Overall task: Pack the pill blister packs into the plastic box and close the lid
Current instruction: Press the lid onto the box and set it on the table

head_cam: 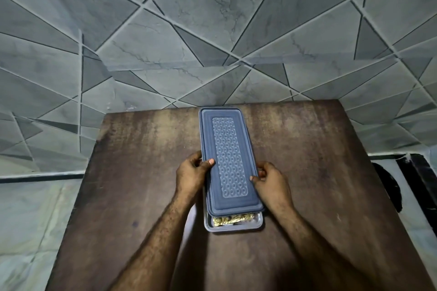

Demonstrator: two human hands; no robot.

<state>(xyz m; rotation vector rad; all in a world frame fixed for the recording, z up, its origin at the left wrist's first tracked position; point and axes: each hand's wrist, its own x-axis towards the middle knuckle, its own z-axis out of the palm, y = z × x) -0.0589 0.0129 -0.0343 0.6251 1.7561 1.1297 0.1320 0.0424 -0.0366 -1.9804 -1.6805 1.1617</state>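
While you look down from the head camera, your left hand [192,172] and right hand [272,183] each pinch a long side of the blue-grey lid [228,158], so each grip is clamped on the lid: the left thumb lies on its top surface near the patterned centre panel, and the right thumb presses on the opposite edge. That lid sits lengthwise over the clear plastic box [234,226], but shifted away from you, so the near end of the box stays uncovered. Through that gap you can see gold-coloured pill blister packs [233,219] lying inside the box. Your box rests on the brown tabletop [142,172], roughly at its middle, with its far end close to the back edge. Behind the tabletop runs a grey tiled wall [212,19] with angled lines.
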